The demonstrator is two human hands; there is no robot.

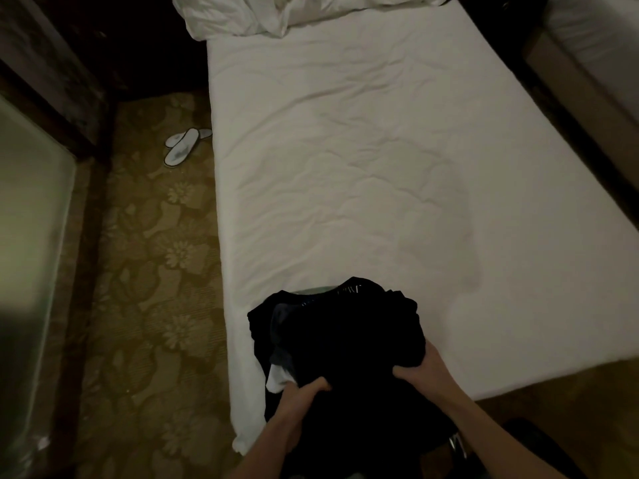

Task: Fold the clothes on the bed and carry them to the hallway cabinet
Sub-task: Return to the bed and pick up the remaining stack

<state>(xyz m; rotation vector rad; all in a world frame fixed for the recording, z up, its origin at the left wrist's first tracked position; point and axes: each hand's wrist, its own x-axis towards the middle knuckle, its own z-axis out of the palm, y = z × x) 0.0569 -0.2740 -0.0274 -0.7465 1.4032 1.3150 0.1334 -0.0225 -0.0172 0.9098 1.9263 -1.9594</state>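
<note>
1. Both hands are clamped on the clothes [340,344]: the left hand [304,392] has its fingers curled into the near edge of the pile, and the right hand [423,369] grips the near right side, thumb on top.
2. The pile sits at the near left corner of the bed [363,150], partly hanging past the foot edge toward the person.
3. Looks like the pick-up for the carry. To do it well, the person should probably slide the fingers under the whole stack rather than just bunching the top layer, otherwise the bottom pieces likely slip out on the way to the hallway.
4. The clothes themselves: mostly black, soft and a bit lumpy, not a crisp square fold. A white piece pokes out at the left near the left hand, and a greenish strip shows at the far edge. Too dark to count layers.
5. Beyond that, slippers [183,146] lie on the carpet [155,271] off the bed's left side.
</note>
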